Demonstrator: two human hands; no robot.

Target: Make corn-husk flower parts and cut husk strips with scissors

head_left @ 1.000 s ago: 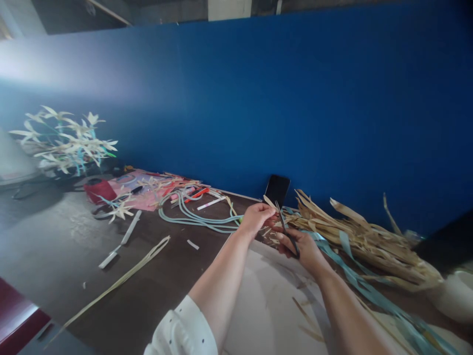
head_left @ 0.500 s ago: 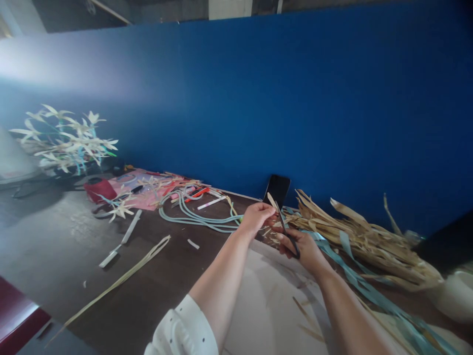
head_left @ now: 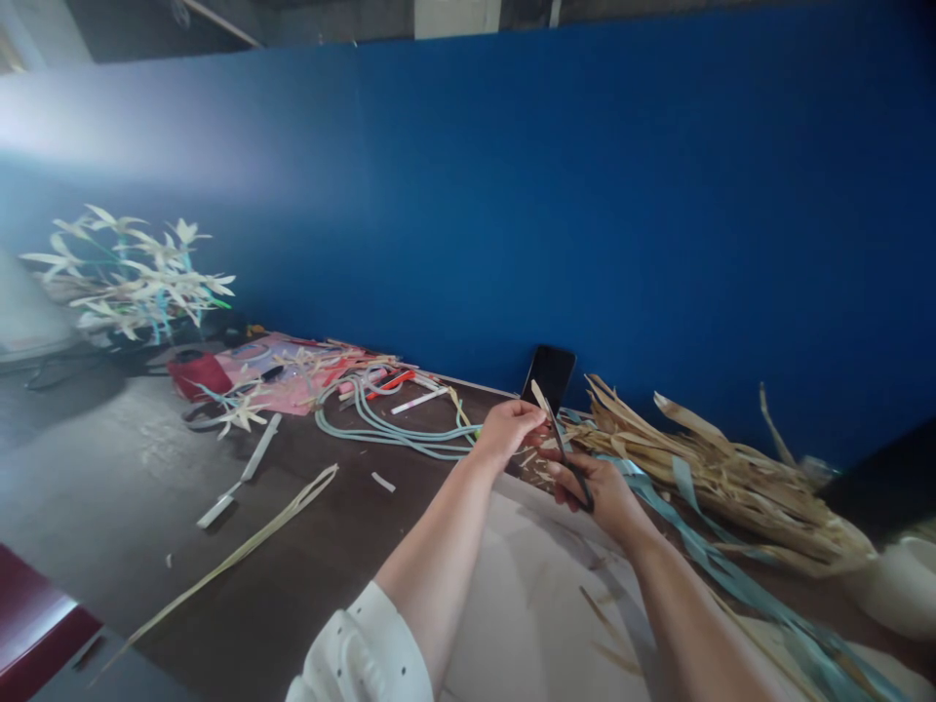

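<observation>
Between the thumb and fingers of my left hand [head_left: 510, 430] is a small pale piece of dried husk [head_left: 538, 394], its tip pointing up. My right hand [head_left: 594, 489] grips a pair of dark-handled scissors [head_left: 577, 474]; the blades point up and away, right beside the husk piece. Whether the blades touch it, I cannot tell. Small pale trimmings [head_left: 537, 470] lie on the table under my hands. Just behind them a black phone [head_left: 550, 375] leans against the blue panel.
Right of my hands lies a bundle of dried husks [head_left: 731, 478] with blue-green ribbons [head_left: 721, 554]. Looped pale-blue cords [head_left: 380, 431], a marker [head_left: 419, 401] and pink sheets [head_left: 289, 395] lie to the left. Husk flowers [head_left: 157, 273] stand farther left, near a red spool [head_left: 196, 373].
Almost nothing differs. The husk piece in my left hand has tilted or shifted very slightly beside the scissor blades.
</observation>
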